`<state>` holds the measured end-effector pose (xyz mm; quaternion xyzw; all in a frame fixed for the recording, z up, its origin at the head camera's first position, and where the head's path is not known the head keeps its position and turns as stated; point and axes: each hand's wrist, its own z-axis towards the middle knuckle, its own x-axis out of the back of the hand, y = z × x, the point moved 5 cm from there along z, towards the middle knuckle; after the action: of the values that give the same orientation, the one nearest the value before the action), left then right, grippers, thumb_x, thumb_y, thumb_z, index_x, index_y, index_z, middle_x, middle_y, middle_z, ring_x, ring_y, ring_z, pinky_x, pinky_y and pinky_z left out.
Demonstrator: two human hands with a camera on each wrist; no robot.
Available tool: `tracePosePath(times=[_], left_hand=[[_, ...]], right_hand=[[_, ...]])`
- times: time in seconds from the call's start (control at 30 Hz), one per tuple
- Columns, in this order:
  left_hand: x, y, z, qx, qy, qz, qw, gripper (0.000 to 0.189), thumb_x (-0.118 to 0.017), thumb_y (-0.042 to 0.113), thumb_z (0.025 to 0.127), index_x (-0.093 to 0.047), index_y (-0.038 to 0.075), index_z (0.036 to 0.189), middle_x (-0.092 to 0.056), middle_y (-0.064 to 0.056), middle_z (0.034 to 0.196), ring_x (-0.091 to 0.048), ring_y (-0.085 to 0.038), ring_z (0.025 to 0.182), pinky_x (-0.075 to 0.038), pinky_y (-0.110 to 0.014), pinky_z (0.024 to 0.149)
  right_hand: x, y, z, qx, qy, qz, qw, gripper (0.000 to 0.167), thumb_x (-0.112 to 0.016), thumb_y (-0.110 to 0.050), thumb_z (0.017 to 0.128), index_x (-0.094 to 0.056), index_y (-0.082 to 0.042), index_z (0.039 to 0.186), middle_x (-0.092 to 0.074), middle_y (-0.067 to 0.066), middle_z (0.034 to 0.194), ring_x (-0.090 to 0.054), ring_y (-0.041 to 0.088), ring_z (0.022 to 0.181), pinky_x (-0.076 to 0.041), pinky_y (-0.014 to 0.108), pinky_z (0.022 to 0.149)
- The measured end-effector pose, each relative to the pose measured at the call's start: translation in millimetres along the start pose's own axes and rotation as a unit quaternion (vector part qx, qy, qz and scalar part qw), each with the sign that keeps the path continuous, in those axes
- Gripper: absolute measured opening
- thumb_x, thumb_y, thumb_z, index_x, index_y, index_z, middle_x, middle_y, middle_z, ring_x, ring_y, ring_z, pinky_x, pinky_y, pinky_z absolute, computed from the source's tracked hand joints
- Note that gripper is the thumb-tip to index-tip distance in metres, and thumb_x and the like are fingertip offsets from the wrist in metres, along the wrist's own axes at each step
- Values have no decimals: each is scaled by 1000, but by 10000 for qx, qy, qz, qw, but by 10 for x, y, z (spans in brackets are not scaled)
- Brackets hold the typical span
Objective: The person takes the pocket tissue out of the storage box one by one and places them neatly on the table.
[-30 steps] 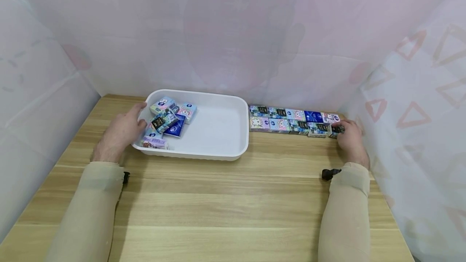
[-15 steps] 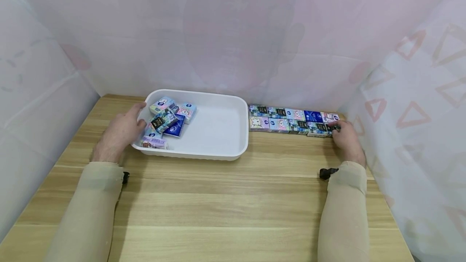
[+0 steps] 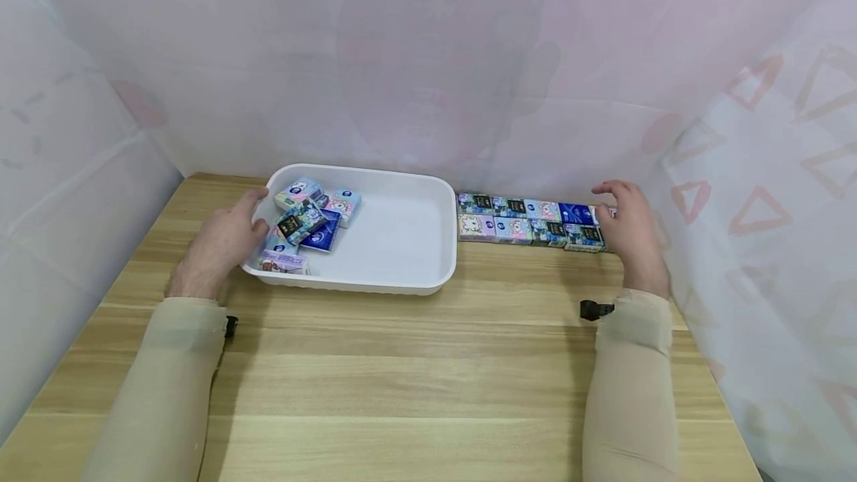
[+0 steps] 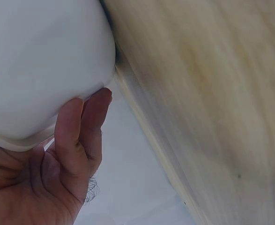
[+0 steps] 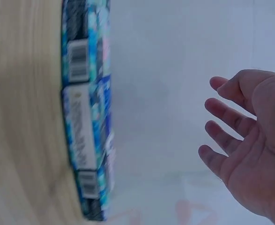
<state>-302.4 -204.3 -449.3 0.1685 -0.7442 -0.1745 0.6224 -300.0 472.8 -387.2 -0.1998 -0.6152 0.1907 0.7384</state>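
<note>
The left hand holds the left rim of the white plastic tray, its fingers pressed to the outer wall in the left wrist view. The right hand holds nothing, fingers apart above the right end of the two rows of tissue packs, hiding part of them. These rows run rightward from just beside the tray along the far edge of the wooden table, close against the far sheet; the right sheet closes in that side. Loose packs crowd the tray's left part: a black-labelled pack overlaps a dark blue pack, and a purple pack lies at the near left corner.
</note>
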Motion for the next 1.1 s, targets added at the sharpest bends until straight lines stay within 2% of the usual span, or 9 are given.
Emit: tracePosePath(times=[0.17,0.43,0.67,0.87,1.1], left_hand=[[-6,-8,0,0,-11,14,10000,73,-50,22,124,-18,13,189,-64,-50,139,-76,-46,94,-63,-40,62],[-9,-15,1,8,-15,17,10000,72,-49,22,124,-18,12,189,-65,-50,138,-77,-47,93,-64,-41,62],[0,-14,10,21,16,40,10000,71,-49,22,125,-18,11,188,-63,-51,141,-77,-51,99,-63,-41,62],[-7,-23,12,50,-4,-21,10000,72,-49,22,125,-18,13,189,-64,-51,138,-77,-48,94,-62,-40,59],[-8,-21,33,48,-25,7,10000,72,-49,23,124,-18,12,188,-66,-49,132,-76,-43,86,-60,-41,58]], right_hand=[[-64,-441,-17,407,-92,93,9991,41,-52,-7,118,-63,7,156,-49,35,176,-42,60,166,-33,78,140],[-317,-1015,-67,1088,-359,-14,9934,41,-55,-4,118,-63,4,157,-51,29,176,-45,54,167,-38,73,140],[-566,-1404,-132,1669,-589,-88,9842,46,-57,-4,118,-59,3,163,-52,26,176,-48,50,166,-44,68,138],[-784,-1697,-231,2104,-644,-279,9751,48,-60,-6,117,-58,6,164,-55,29,173,-51,52,164,-43,66,141],[-1051,-2023,-377,2652,-684,-520,9603,48,-66,-5,115,-61,4,162,-62,27,166,-58,48,158,-50,59,137]])
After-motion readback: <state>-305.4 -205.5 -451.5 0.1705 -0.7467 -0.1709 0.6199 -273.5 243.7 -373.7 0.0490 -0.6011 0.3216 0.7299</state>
